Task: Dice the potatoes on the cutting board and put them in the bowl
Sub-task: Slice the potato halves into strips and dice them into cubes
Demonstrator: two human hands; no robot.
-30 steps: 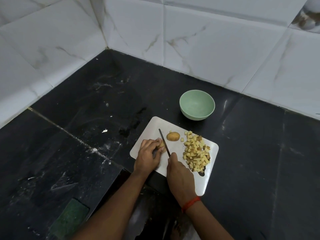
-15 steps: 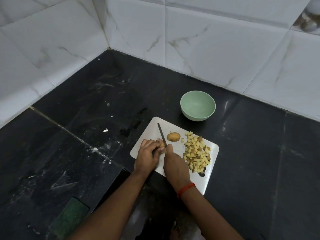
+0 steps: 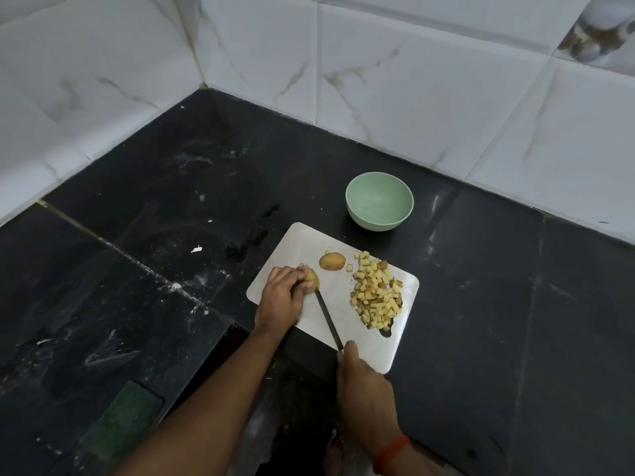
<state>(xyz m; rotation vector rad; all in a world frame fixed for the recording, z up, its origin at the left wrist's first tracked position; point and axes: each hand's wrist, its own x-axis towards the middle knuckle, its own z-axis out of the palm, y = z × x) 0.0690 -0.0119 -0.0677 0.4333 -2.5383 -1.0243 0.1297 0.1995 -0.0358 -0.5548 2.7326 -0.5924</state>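
Left grip curls round a potato piece on the board. Right grip clamps the knife, with its tip at that piece. Dice are heaped on the board's right side, and a whole potato lies near them. The bowl stands empty beyond. The fingertips sit close to the blade, so a slip on the rounded skin could nick them or send the piece rolling.

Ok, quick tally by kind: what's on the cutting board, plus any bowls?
Undiced potato: 2, the loose piece and the held piece under the left hand
Pile of diced potato: 1
Knife: 1, in the right hand
Bowl: 1, empty
Total: 5
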